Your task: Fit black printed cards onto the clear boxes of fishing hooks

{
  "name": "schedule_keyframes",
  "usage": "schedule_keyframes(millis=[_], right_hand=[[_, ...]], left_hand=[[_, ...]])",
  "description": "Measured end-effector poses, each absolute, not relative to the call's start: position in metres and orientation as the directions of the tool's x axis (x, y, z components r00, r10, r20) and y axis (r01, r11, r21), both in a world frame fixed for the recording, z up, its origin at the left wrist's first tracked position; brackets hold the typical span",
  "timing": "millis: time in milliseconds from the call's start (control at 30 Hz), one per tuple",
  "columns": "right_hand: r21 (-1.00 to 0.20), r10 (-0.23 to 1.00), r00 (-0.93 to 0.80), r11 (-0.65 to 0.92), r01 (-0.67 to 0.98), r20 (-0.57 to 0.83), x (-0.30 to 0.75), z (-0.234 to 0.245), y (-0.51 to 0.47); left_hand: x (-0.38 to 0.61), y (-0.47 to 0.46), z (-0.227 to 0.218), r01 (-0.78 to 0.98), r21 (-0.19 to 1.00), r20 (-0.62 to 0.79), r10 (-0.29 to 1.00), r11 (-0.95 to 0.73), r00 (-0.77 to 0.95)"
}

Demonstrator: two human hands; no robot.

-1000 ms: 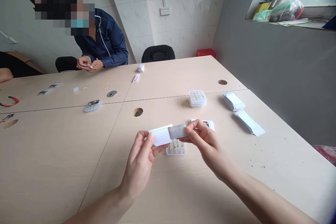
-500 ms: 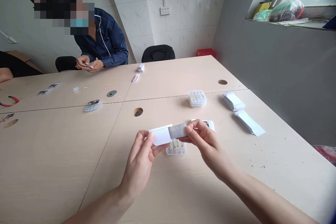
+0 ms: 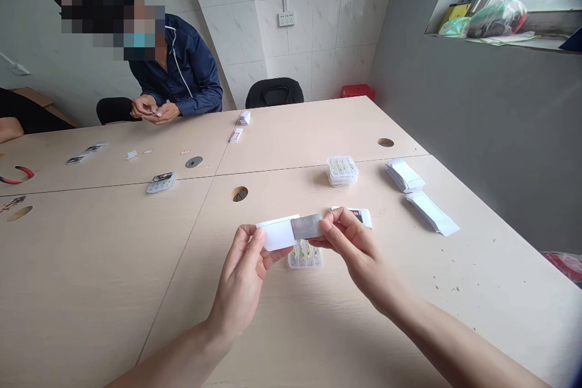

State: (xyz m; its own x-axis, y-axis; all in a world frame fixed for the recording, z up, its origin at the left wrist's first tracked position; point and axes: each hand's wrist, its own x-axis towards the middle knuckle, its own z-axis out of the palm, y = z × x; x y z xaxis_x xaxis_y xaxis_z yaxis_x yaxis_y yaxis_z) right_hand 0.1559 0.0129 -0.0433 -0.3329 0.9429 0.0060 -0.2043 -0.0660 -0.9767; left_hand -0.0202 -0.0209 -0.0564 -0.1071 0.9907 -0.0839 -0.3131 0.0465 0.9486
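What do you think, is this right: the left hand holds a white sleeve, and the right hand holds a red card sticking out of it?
Not red: the head view shows a grey card. The left hand holds the white sleeve, the right hand the card.

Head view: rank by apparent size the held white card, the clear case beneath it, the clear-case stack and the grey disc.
1. white card
2. clear-case stack and clear case: alike; the case is partly hidden, so unranked
3. grey disc, also the farthest

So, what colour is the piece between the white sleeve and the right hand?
The piece is grey, in the head view.
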Motion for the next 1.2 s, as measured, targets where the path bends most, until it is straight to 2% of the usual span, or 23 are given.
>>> schedule_keyframes(millis=[1200], right_hand=[[-0.965, 0.934, -0.357, -0.104, -0.241, -0.011, 0.1589, -0.0424, 0.0136]], left_hand=[[-0.0208, -0.021, -0.0564, -0.354, 0.933, -0.106, 0.987, 0.057, -0.12]])
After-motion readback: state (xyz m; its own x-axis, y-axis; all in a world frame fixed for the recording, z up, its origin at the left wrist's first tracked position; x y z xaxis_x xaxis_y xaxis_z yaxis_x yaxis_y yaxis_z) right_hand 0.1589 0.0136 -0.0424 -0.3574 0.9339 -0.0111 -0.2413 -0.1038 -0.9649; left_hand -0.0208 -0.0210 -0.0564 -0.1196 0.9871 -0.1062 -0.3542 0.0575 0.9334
